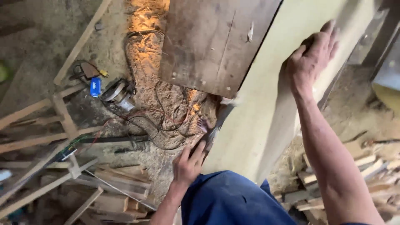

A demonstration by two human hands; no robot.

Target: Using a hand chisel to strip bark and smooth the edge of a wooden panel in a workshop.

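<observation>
A: What do we hold?

B: We hold a big pale board (266, 104). It stands on its edge and leans up across the middle. Our right hand (312, 58) lies flat on its top part, fingers spread, not closed around it. Our left hand (189, 164) is low at its bottom edge, fingers touching it. We cannot tell if that grip is closed.

A: What is next to it?

B: A dark brown wood panel (212, 41) lies behind the board. Black wires (158, 125) curl over the sawdust floor (146, 54). A small power tool (118, 92) sits left of them, near thin wood sticks (50, 125). Wood scraps (358, 166) lie on the right.
</observation>
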